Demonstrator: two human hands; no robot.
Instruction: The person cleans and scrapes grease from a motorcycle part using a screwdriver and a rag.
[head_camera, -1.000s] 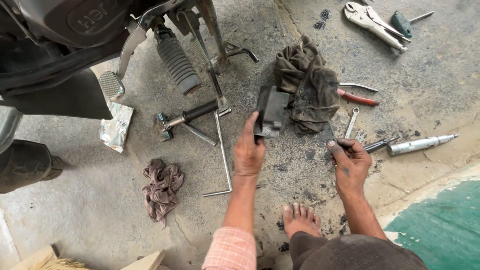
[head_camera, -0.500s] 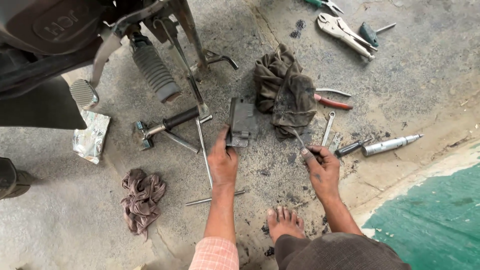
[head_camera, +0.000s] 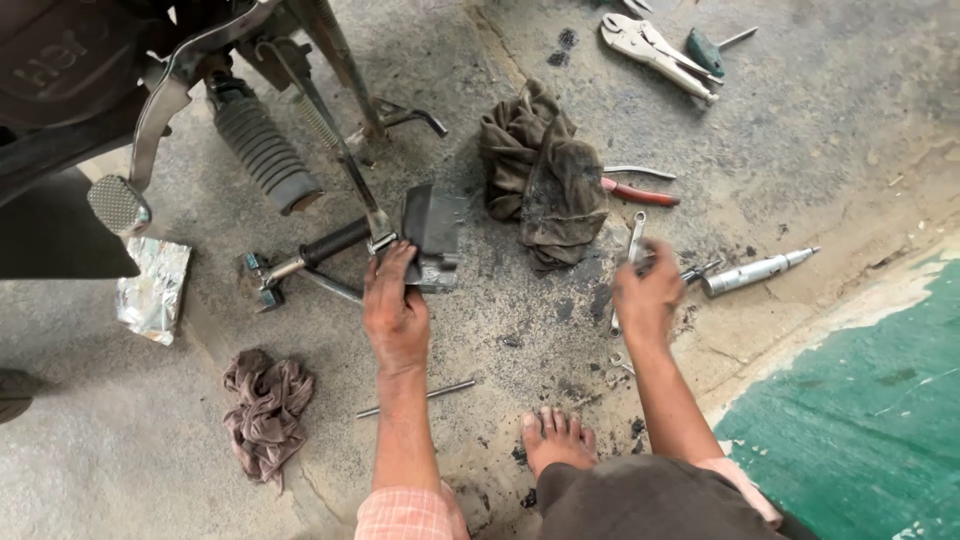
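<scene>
My left hand (head_camera: 395, 312) grips the left edge of a dark, greasy metal block (head_camera: 437, 232) lying on the concrete beside a motorcycle's stand (head_camera: 345, 165). My right hand (head_camera: 648, 295) is down on the floor with its fingers curled over the lower end of a silver spanner (head_camera: 635, 235). It is close to a silver cylindrical tool (head_camera: 760, 270). What lies under the right palm is hidden. A dirty brown rag (head_camera: 545, 175) lies between the block and the spanner.
A motorcycle's underside fills the top left, with a footpeg (head_camera: 118, 203) and a ribbed rubber lever (head_camera: 262, 150). Red-handled pliers (head_camera: 640, 195), locking pliers (head_camera: 650, 45), a thin rod (head_camera: 420, 398), a second rag (head_camera: 265, 410), crumpled foil (head_camera: 152, 290) and my bare foot (head_camera: 555, 440) are around. Green painted floor (head_camera: 870, 420) lies at right.
My left hand has stayed on the dark block. My right hand, which held a thin tool off the floor, has gone down and forward onto the tools by the spanner.
</scene>
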